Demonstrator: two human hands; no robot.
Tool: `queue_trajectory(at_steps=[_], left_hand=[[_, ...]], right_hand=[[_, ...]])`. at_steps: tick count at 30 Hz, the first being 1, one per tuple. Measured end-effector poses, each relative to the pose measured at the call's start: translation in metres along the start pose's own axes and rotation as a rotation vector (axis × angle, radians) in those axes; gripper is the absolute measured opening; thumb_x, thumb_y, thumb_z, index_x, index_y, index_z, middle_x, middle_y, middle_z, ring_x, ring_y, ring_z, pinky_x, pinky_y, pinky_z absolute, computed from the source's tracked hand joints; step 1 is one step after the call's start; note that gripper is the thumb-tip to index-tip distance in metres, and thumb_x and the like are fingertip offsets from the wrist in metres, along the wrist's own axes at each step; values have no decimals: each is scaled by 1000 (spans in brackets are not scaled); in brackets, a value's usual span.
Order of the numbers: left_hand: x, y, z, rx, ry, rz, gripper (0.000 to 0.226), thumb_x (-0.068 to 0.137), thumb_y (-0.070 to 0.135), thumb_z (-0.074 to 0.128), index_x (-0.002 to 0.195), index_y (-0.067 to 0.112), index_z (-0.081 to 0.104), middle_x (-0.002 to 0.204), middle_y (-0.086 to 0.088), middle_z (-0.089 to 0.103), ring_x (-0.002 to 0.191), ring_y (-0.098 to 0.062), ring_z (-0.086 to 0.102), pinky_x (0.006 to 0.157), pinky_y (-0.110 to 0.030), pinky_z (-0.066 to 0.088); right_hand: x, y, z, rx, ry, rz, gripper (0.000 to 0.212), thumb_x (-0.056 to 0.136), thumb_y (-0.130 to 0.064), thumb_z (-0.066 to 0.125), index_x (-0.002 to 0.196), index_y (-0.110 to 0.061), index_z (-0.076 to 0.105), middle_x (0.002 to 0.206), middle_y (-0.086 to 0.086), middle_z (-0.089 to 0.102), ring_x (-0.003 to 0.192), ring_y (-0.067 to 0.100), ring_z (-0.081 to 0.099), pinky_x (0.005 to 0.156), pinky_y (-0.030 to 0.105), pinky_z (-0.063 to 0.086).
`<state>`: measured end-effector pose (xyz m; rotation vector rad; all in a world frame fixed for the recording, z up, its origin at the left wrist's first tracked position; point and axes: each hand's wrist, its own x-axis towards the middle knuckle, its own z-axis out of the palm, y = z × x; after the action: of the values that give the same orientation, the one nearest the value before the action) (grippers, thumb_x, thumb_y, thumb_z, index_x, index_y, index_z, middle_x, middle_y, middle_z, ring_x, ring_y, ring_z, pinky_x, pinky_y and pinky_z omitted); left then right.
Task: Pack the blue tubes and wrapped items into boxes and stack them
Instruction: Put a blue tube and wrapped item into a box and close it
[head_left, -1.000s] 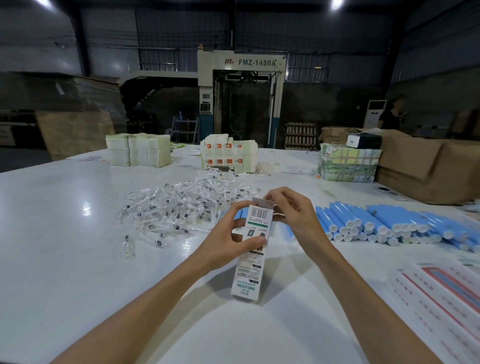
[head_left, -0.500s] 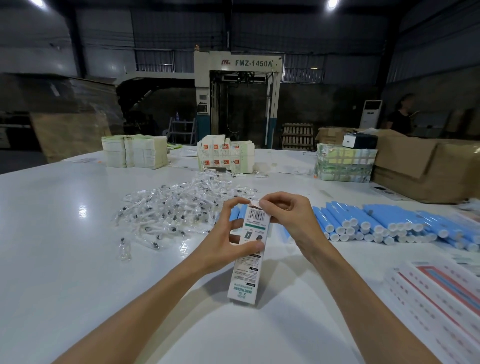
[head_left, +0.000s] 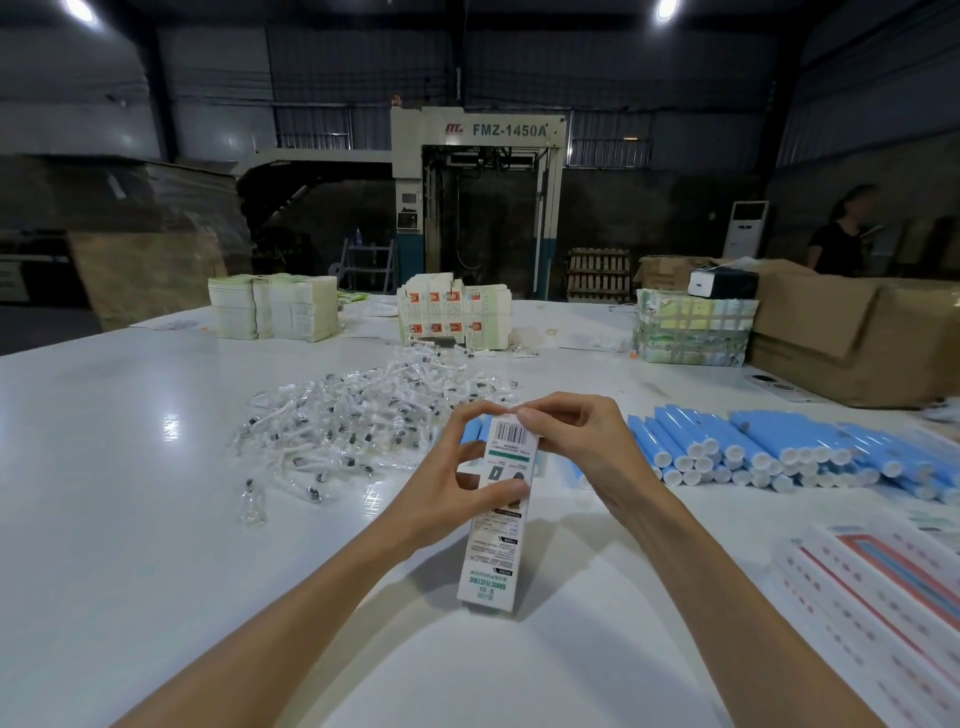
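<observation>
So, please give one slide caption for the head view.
Left hand grips a white box; right hand pinches its top, wrapped items and blue tubes behind.

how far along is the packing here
Done: some boxes lie at near right, seemingly packed. In hand: left hand grips one box, right hand pinches its top flap. Left: big piles of blue tubes and wrapped items on the table.

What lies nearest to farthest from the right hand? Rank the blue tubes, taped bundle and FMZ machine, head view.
From the right hand:
1. blue tubes, just right of it.
2. taped bundle, farther back, right.
3. FMZ machine, background, centre.
</observation>
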<state>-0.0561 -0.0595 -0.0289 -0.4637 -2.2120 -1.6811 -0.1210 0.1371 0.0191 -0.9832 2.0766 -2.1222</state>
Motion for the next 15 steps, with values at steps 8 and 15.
queue_trajectory(at_steps=[8,15], left_hand=[[1,-6,-5,-79,32,-18,80,90,25,90,149,43,39,117,-3,79,109,-25,77,78,-33,65],[0,-12,-3,-73,9,-10,83,89,34,90,150,38,35,116,-6,79,115,-24,75,78,-37,66]], right_hand=[[-5,13,12,-73,10,-50,27,95,-15,78,121,-19,78,108,-2,80,101,18,77,84,29,63],[-7,15,12,-138,-14,-120,23,97,-9,73,118,-14,80,105,-7,81,99,13,77,81,22,60]])
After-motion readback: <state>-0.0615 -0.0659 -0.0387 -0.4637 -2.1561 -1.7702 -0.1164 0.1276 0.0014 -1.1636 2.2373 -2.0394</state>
